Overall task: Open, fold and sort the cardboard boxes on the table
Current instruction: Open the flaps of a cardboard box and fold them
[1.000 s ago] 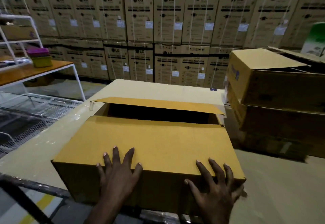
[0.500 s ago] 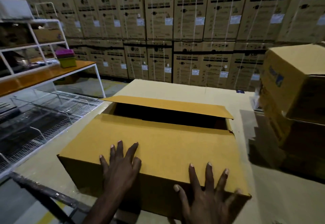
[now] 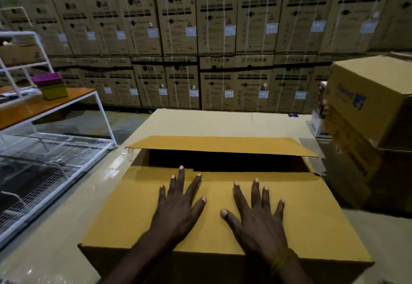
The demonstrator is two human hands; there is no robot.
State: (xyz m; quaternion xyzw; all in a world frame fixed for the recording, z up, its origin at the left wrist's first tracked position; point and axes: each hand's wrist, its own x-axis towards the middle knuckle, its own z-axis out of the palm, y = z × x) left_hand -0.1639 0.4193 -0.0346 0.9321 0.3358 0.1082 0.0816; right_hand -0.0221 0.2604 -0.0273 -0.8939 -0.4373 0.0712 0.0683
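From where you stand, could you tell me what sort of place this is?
Most likely a warehouse or stockroom. A wall of strapped LG washing machine cartons fills the back, plain cardboard boxes are stacked at the right, and both hands press flat on an open box on the packing table.

One cam only, head-worn, wide-angle, so no 2nd view to share anything w/. Looks fwd and down from above the near edge of the table point(image 3: 66, 223), close over the cardboard box point(image 3: 223, 212) and both forearms at btm of frame. Faces a wall of stacked cartons point(image 3: 200, 38) well beyond. Edges bend, dim light; right-side stack point(image 3: 367, 110) looks blurred.
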